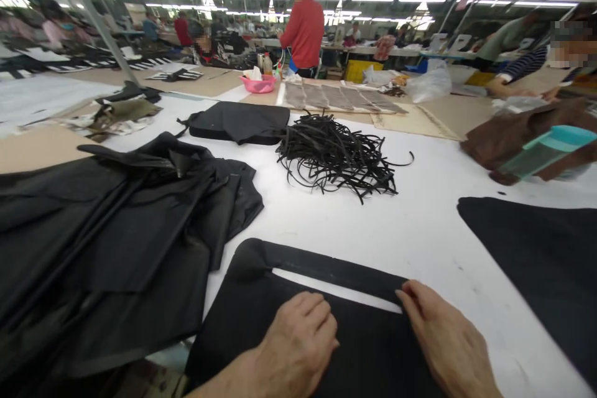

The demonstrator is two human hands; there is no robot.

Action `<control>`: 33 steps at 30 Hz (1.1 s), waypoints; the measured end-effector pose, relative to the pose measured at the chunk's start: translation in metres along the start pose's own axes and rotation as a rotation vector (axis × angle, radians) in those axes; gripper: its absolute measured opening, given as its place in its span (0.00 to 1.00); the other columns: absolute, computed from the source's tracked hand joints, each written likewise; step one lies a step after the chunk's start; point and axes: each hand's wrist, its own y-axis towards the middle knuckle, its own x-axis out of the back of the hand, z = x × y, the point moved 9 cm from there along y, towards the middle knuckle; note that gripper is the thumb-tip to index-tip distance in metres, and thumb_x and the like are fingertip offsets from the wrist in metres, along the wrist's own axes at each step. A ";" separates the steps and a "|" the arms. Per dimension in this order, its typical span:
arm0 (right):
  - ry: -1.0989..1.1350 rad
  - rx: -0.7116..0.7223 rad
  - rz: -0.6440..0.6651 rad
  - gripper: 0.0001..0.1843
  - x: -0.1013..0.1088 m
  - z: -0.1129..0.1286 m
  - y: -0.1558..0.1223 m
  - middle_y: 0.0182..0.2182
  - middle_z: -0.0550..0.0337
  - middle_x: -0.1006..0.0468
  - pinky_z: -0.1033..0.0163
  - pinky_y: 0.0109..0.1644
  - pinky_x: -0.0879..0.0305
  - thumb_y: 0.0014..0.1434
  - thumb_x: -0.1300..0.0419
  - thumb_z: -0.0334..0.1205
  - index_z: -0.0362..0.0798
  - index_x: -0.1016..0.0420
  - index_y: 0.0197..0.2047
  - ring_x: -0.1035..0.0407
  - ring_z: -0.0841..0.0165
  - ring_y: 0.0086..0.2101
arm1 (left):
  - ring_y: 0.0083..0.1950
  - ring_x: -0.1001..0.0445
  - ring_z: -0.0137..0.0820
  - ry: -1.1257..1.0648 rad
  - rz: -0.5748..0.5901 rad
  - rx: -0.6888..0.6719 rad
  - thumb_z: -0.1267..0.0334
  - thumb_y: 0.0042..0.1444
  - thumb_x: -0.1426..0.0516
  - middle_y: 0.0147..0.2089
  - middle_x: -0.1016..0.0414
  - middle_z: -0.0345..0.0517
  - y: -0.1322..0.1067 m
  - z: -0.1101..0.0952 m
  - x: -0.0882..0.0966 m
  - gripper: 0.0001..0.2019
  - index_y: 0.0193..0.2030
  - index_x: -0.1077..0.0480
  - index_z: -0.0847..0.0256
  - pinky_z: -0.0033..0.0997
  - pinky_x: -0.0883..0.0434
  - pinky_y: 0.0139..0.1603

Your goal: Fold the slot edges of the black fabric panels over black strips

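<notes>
A black fabric panel (364,342) lies in front of me on the white table, with a long narrow slit along its far side. Beyond the slit runs a black fabric strip (326,264), joined to the panel at the left. My right hand (450,336) pinches the strip's right end between thumb and fingers. My left hand (301,336) rests over the panel just below the slit, fingers curled in. Its fingertips are mostly hidden, so whatever they may hold does not show.
A tangled heap of black strips (336,155) lies ahead, beside folded black pieces (240,121). Crumpled black fabric (140,224) covers the left. On the right are another black panel (536,249) and brown fabric (494,137) with a teal-lidded container (545,152). People work farther back.
</notes>
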 end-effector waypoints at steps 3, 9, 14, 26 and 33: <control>0.197 0.284 0.064 0.11 -0.007 0.064 -0.013 0.32 0.60 0.29 0.62 0.34 0.42 0.61 0.54 0.47 0.54 0.34 0.33 0.34 0.66 0.32 | 0.49 0.30 0.37 0.176 -0.181 0.119 0.72 0.58 0.52 0.45 0.27 0.51 -0.036 0.031 0.022 0.11 0.45 0.33 0.66 0.39 0.30 0.51; 0.454 0.564 0.244 0.07 -0.033 0.181 -0.017 0.33 0.63 0.30 0.65 0.39 0.43 0.59 0.50 0.35 0.51 0.32 0.33 0.35 0.70 0.34 | 0.53 0.30 0.41 0.327 -0.147 0.218 0.71 0.58 0.52 0.52 0.29 0.55 -0.063 0.060 0.016 0.14 0.50 0.33 0.66 0.41 0.28 0.51; 0.394 0.545 0.231 0.05 -0.059 0.215 0.006 0.29 0.64 0.31 0.65 0.37 0.46 0.54 0.47 0.33 0.49 0.32 0.30 0.37 0.70 0.32 | 0.54 0.31 0.43 0.299 -0.096 0.288 0.69 0.57 0.51 0.53 0.30 0.57 -0.066 0.066 0.008 0.14 0.50 0.34 0.65 0.43 0.28 0.51; 0.288 0.389 0.268 0.04 -0.074 0.218 0.020 0.24 0.66 0.31 0.66 0.32 0.50 0.50 0.43 0.36 0.50 0.35 0.25 0.39 0.72 0.28 | 0.56 0.32 0.42 0.255 -0.116 0.303 0.66 0.57 0.49 0.54 0.30 0.56 -0.070 0.069 0.009 0.14 0.50 0.34 0.65 0.40 0.30 0.54; 0.150 0.345 0.292 0.07 -0.076 0.221 0.025 0.23 0.65 0.29 0.66 0.30 0.51 0.49 0.42 0.40 0.50 0.35 0.23 0.37 0.71 0.28 | 0.55 0.32 0.41 0.282 -0.106 0.286 0.65 0.58 0.49 0.54 0.30 0.55 -0.070 0.067 0.005 0.14 0.50 0.34 0.65 0.40 0.31 0.54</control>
